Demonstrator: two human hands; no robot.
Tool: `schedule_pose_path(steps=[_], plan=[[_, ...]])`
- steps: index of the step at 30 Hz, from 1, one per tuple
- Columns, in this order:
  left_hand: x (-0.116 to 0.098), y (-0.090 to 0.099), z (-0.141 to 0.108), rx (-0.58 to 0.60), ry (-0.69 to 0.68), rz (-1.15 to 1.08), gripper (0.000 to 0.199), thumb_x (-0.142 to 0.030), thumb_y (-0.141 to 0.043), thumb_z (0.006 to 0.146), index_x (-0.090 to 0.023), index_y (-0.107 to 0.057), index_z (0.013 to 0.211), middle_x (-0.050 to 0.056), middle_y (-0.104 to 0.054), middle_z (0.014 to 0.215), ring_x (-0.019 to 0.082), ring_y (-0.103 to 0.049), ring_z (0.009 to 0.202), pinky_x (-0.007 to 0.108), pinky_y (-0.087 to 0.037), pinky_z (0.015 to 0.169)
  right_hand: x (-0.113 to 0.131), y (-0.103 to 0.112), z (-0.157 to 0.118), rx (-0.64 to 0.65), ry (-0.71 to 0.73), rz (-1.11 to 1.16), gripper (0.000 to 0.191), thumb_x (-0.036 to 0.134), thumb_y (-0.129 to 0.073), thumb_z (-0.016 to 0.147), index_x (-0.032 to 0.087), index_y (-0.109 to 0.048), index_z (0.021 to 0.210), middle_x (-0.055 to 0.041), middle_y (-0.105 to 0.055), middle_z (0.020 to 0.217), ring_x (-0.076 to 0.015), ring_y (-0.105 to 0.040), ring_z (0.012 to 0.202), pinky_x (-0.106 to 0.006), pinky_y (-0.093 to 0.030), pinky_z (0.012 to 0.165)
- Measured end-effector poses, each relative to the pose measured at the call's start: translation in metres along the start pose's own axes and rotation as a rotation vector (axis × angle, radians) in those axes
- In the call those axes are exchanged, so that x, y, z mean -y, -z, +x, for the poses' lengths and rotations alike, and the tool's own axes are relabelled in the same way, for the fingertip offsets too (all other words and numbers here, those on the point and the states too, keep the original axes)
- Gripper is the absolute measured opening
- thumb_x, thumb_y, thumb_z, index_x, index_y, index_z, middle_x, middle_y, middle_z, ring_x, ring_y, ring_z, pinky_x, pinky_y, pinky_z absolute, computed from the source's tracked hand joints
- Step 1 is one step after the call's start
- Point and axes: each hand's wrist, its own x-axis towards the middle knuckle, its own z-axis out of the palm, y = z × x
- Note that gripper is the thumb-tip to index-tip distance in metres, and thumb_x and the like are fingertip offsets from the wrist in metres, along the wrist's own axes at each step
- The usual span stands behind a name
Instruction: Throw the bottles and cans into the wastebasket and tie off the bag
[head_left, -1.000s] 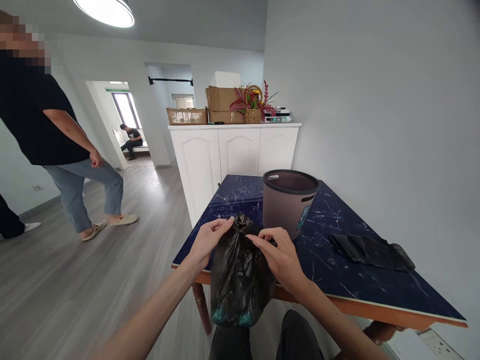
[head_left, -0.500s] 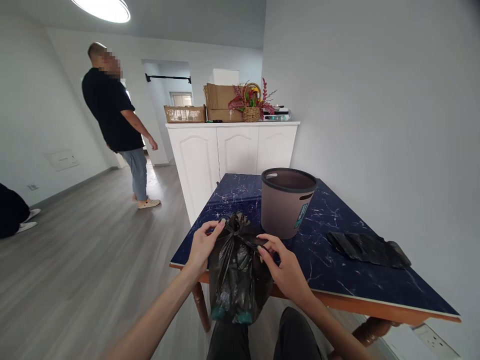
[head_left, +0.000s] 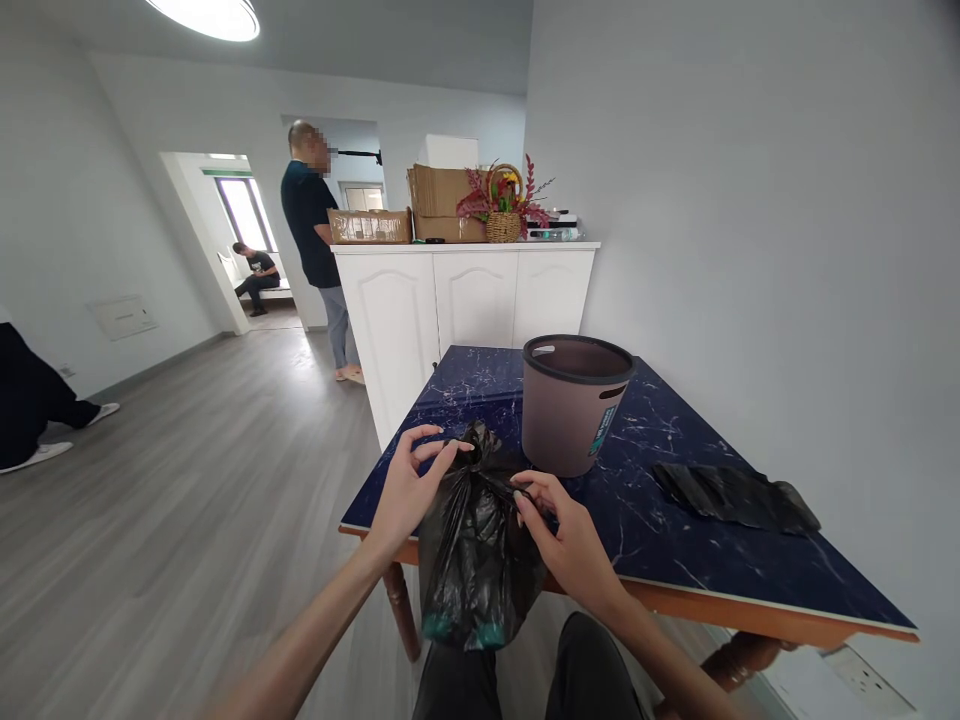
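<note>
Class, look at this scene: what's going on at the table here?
A person's left hand is at the bunched neck of a bulging black bag, while their right hand pinches plastic at its side. Teal patches show near the bag's bottom, at the table's near edge. Beyond it, a bin stands upright on the blue table; flattened black plastic lies to the right.

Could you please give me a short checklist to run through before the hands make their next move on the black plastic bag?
1. Right hand pinching the black plastic bag: ok.
2. Left hand firmly gripping the bag's neck: cannot tell; its fingers are at it.
3. Neck gathered: ok.
4. Neck securely knotted: cannot tell.
5. Bag wholly over the table: not ok; its lower part shows past the near edge.
6. Wastebasket upright on the table: ok.
</note>
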Motion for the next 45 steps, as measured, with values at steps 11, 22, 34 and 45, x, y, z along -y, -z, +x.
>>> schedule_pose_path(steps=[11,22,34,45], plan=[[0.013,0.024,0.013,-0.093,-0.272,0.391,0.034,-0.052,-0.056,0.102,-0.024,-0.059,0.121,0.007,-0.074,0.116,0.024,-0.069,0.113,0.036,-0.05,0.099,0.004,-0.004,0.009,0.007,-0.013,-0.116,0.032,0.048,-0.044,0.108,0.025,-0.057,0.126,-0.002,-0.065,0.084,-0.0204,-0.065,0.073,-0.031,-0.05,0.066],[0.023,0.002,0.051,-0.008,-0.303,0.868,0.035,-0.054,-0.06,0.099,-0.026,-0.079,0.108,0.011,-0.072,0.124,0.038,-0.052,0.129,0.057,-0.032,0.112,-0.005,-0.023,0.026,-0.021,0.054,-0.659,0.01,0.035,-0.058,0.103,0.025,-0.058,0.105,-0.0045,-0.077,0.093,-0.0246,-0.074,0.078,-0.03,-0.037,0.057],[0.008,-0.017,0.055,-0.01,-0.522,0.756,0.02,-0.04,-0.077,0.092,-0.025,-0.074,0.078,0.004,-0.081,0.107,0.029,-0.065,0.111,0.047,-0.043,0.102,0.001,-0.02,0.025,0.046,0.052,-0.723,0.028,0.031,-0.045,0.11,0.024,-0.05,0.082,-0.0012,-0.069,0.08,-0.0172,-0.064,0.066,-0.028,-0.024,0.054],[0.024,-0.012,0.067,-0.118,-0.394,0.48,0.035,-0.057,-0.074,0.088,-0.023,-0.075,0.078,0.007,-0.08,0.099,0.028,-0.072,0.101,0.046,-0.049,0.1,0.004,-0.015,0.017,0.074,0.07,-0.679,0.032,0.026,-0.044,0.108,0.023,-0.049,0.077,0.0004,-0.068,0.076,-0.0159,-0.063,0.069,-0.029,-0.024,0.058]])
